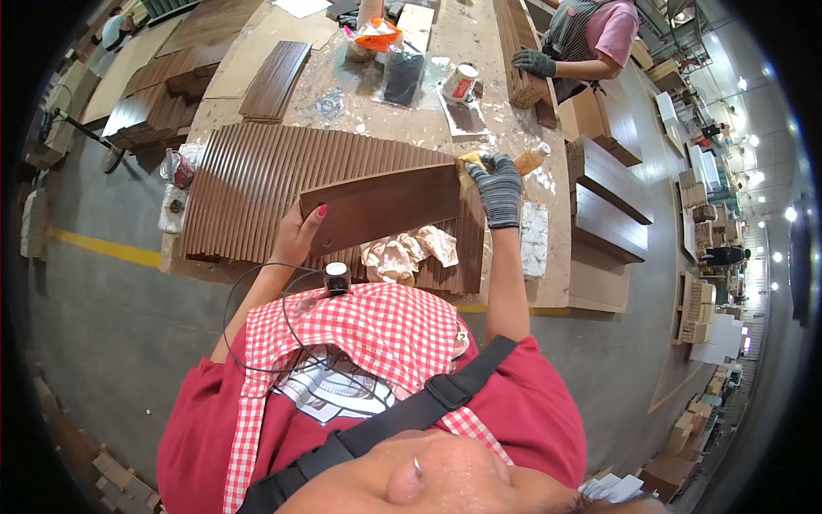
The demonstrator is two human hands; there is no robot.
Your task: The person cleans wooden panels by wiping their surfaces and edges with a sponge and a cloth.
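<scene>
A flat dark-brown wooden board [385, 202] is held up in front of me, tilted, above a long row of brown slats [248, 184] standing close together on the workbench. My left hand [297, 230], bare, grips the board's left end with the thumb on its face. At the right end is my right hand [497, 190] in a grey striped glove, closed on a yellow cloth [470, 160] pressed to the board's edge. Crumpled, stained white rags [407, 255] lie on the slats below the board.
Farther back on the workbench [342, 124] are a stack of brown boards [276, 81], a paper cup [461, 83], a black pack in clear plastic [402, 77] and an orange bag [377, 35]. A bottle [533, 159] stands right of my glove. Another person's gloved hand [534, 62] rests on long boards.
</scene>
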